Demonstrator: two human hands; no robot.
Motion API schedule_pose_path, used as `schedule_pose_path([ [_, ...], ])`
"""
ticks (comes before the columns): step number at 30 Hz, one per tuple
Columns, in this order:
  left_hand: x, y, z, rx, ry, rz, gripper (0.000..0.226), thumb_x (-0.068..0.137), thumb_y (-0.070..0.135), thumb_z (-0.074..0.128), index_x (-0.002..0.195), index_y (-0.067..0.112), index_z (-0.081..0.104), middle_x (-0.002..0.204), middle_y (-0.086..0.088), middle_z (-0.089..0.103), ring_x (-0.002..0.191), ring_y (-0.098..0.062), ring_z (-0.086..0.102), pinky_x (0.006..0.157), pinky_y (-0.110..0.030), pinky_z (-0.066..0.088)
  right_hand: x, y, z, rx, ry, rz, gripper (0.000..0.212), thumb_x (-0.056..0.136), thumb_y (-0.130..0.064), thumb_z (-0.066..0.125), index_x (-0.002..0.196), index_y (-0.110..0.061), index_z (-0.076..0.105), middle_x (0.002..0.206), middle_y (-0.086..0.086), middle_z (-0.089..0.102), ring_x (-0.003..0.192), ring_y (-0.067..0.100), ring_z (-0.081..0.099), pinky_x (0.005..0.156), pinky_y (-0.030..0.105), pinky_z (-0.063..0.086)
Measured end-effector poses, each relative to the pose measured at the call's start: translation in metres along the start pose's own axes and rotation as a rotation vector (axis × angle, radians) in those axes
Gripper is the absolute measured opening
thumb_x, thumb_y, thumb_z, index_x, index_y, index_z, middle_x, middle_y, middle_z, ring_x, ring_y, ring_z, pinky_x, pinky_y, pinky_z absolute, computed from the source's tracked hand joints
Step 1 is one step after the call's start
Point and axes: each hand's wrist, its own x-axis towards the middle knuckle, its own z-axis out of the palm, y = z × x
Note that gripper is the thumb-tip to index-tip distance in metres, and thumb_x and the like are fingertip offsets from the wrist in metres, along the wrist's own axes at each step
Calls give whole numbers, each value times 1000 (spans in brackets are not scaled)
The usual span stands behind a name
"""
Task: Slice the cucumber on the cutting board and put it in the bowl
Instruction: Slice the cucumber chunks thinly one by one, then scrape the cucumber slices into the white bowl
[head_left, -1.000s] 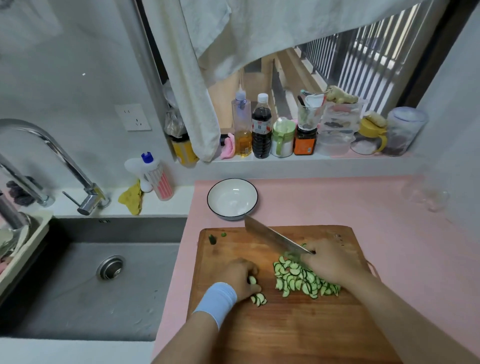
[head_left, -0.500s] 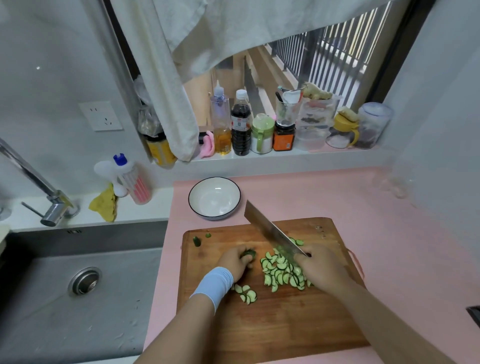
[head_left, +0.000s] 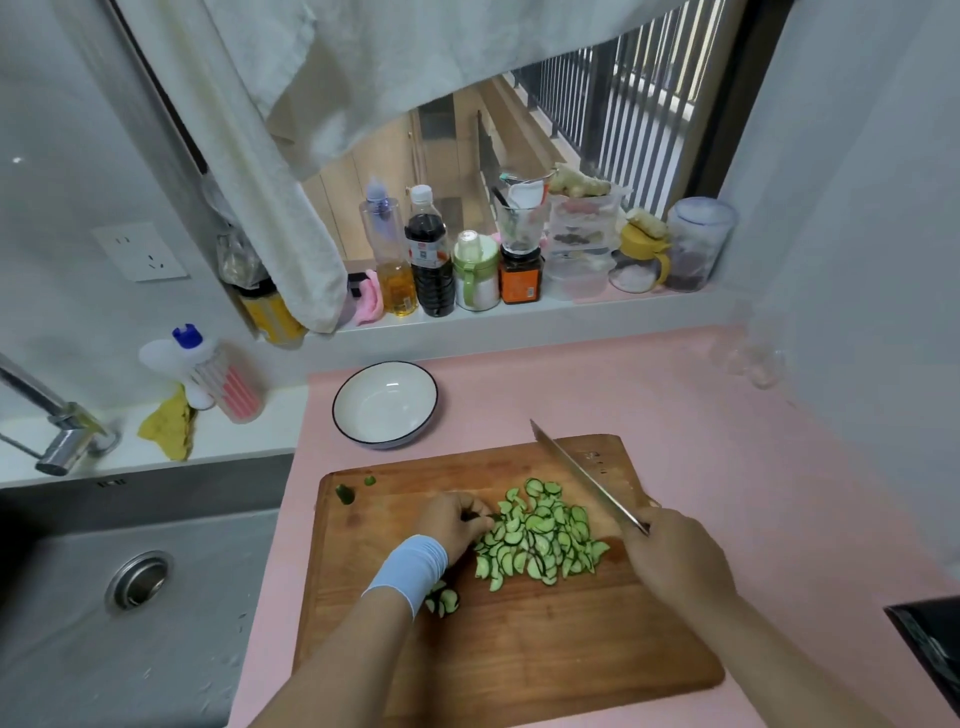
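Observation:
A pile of green cucumber slices (head_left: 540, 538) lies in the middle of the wooden cutting board (head_left: 519, 649). A few more slices (head_left: 442, 603) sit beside my left wrist, and two small end pieces (head_left: 345, 493) lie at the board's far left corner. My left hand (head_left: 454, 522), with a light blue wristband, has its fingers curled against the left side of the pile, pinching a small dark cucumber piece. My right hand (head_left: 675, 556) grips the handle of a knife (head_left: 582, 475), whose blade points away over the board's right part. The white bowl (head_left: 385, 402) behind the board holds nothing.
A steel sink (head_left: 140, 582) and tap (head_left: 57, 431) lie to the left. Bottles and jars (head_left: 493, 265) line the window ledge behind the pink counter (head_left: 701, 415). A dish soap bottle (head_left: 208, 374) and yellow cloth (head_left: 171, 426) stand by the sink. A dark object (head_left: 930, 644) is at right.
My left hand has moved from the small group of slices to the left side of the pile. The knife has swung off the pile to its right. The view shifted right.

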Motion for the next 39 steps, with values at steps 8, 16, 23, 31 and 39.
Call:
schedule_pose_path([
  [8,-2,-8,0,29,-46,-34,11,90,18,67,83,21,76,80,21,67,72,3,58,84,-25,53,-14,0,21,33,-140,1,24,94,-29,47,86,-27,70,76,-6,67,75,20,63,64,30,51],
  [16,-20,-27,-22,88,31,-107,17,92,19,61,101,32,70,89,13,66,84,-7,60,81,-22,49,-26,-40,44,168,-230,-23,33,97,-26,49,65,-21,59,54,-4,59,48,15,54,47,26,35],
  [23,-37,-47,-41,-29,94,-90,29,92,5,59,98,32,69,86,16,67,77,-3,60,69,-5,47,-21,-58,47,192,-239,-48,32,100,-30,50,73,-22,65,48,-6,55,40,13,47,45,24,32],
  [31,-60,-96,-11,252,259,123,46,78,59,62,115,32,66,111,12,55,104,-10,45,90,-27,40,-16,-36,26,79,-80,6,36,102,-31,49,70,-20,63,60,-2,63,55,15,59,50,25,38],
  [39,-50,-61,16,144,244,208,37,84,27,75,120,22,68,103,9,54,102,-7,42,93,-22,38,-24,-1,25,304,-54,110,37,101,-26,52,66,-17,63,56,1,60,54,22,60,50,27,41],
])
